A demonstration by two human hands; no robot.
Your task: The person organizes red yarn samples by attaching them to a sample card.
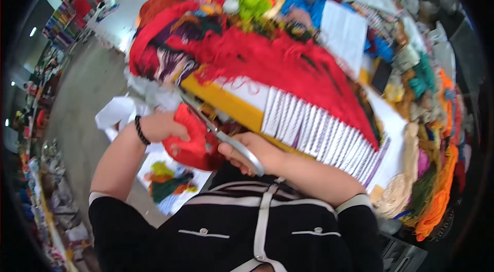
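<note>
My left hand is closed on a bundle of red material, held in front of my body. My right hand grips the handles of large metal scissors, whose blades point up and left beside the red bundle. Just beyond the hands, a mass of red yarn with dark and multicoloured parts lies over the table. Its near edge borders a row of white strips with dark marks and a yellow board edge.
Coloured yarn heaps cover the table's far side, with a white paper sheet among them. Orange skeins hang at the right. Yarn scraps on white paper lie low at the left. Racks of coloured goods stand beyond the floor.
</note>
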